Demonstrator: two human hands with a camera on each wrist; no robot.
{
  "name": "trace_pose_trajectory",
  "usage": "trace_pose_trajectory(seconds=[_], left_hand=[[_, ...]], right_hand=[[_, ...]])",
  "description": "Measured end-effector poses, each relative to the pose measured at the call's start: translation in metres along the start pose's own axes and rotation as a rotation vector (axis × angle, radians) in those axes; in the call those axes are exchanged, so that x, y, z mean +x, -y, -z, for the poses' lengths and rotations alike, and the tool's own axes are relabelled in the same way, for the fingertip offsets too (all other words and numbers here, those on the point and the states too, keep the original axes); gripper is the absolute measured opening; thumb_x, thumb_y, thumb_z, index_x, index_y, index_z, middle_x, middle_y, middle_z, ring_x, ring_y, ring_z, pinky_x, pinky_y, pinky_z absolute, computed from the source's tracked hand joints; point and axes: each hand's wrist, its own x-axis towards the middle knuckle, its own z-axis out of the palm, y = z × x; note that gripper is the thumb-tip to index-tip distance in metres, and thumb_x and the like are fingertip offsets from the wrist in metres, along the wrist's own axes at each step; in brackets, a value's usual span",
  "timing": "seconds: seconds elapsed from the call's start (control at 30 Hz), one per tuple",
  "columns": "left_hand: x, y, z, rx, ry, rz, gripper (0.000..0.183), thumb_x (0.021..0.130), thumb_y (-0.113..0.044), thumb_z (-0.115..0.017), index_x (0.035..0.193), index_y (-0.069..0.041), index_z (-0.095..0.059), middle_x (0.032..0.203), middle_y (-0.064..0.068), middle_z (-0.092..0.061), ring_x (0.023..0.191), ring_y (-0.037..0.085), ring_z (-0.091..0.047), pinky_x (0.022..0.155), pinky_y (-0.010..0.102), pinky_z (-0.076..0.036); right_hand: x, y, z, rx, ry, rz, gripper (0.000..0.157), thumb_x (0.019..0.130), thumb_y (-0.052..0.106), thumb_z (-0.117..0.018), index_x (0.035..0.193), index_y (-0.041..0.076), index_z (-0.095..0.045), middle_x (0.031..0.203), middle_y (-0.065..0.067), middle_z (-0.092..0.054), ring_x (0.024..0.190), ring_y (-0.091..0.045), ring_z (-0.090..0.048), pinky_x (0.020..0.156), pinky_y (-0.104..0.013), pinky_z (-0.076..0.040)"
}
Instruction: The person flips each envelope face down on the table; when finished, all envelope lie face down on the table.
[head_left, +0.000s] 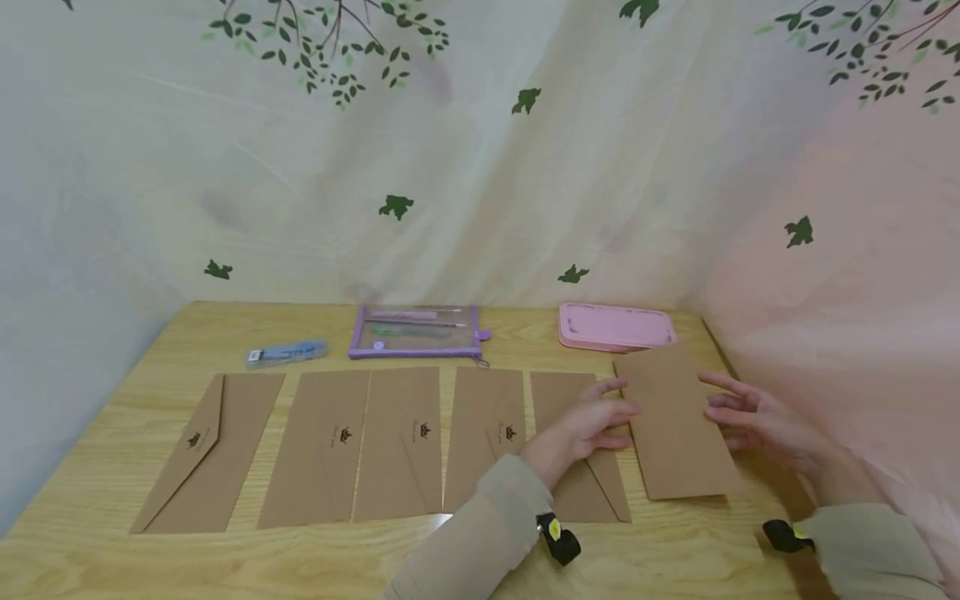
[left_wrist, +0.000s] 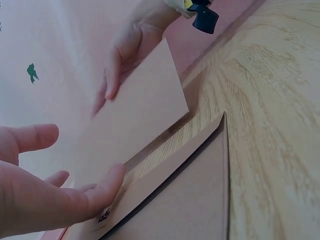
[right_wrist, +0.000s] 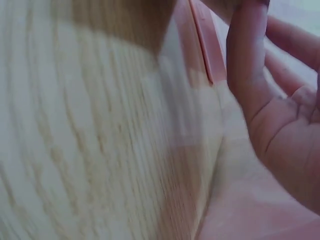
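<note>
A plain brown paper envelope [head_left: 675,425] stands slightly raised and tilted at the right end of a row of envelopes. My right hand [head_left: 772,425] pinches it by its right edge; in the left wrist view the thumb lies on the near face, other fingers behind. My left hand [head_left: 588,421] is at its left edge, fingers spread and fingertips right at the paper. Below the left hand lies another envelope [left_wrist: 185,200], its pointed flap showing. In the right wrist view the right hand [right_wrist: 280,100] is close up, with only a corner of the held envelope showing.
Several more brown envelopes, such as one with a crown print [head_left: 397,450], lie in a row to the left. Behind them are a blue item in a clear case [head_left: 287,353], a purple-edged clear pouch [head_left: 412,353] with pens, and a pink case [head_left: 617,327]. Cloth walls enclose the table.
</note>
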Motion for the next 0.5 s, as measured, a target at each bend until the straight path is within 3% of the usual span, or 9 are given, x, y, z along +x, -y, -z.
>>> trace_pose_trajectory(seconds=[0.17,0.37,0.5], left_hand=[[-0.0031,-0.0003,-0.001,0.022,-0.005,-0.008,0.054,0.09,-0.003,-0.071,0.141,-0.011,-0.056,0.118,0.009,-0.065,0.124,0.035,-0.054,0.099,0.06,-0.05],[-0.0051,-0.0005,-0.0034,0.017,0.003,-0.005,0.054,0.089,-0.003,-0.07,0.141,-0.01,-0.056,0.116,0.009,-0.066,0.123,0.035,-0.054,0.1,0.06,-0.048],[-0.006,0.0005,-0.0036,0.015,0.012,-0.001,0.054,0.09,-0.003,-0.069,0.142,-0.01,-0.055,0.118,0.01,-0.065,0.124,0.035,-0.054,0.1,0.06,-0.049]], right_hand=[[0.0015,-0.0011,-0.0036,-0.158,-0.104,-0.101,0.05,0.104,0.004,-0.056,0.141,0.036,-0.053,0.108,-0.001,-0.061,0.09,-0.014,-0.067,0.071,-0.035,-0.061],[0.0049,0.0003,-0.0073,-0.237,-0.186,-0.173,0.042,0.102,0.011,-0.062,0.133,0.038,-0.055,0.107,-0.002,-0.062,0.083,-0.015,-0.067,0.066,-0.032,-0.06],[0.0062,-0.0011,-0.0086,-0.292,-0.227,-0.198,0.046,0.101,0.013,-0.064,0.145,0.014,-0.05,0.105,-0.003,-0.061,0.076,-0.015,-0.064,0.06,-0.031,-0.058]])
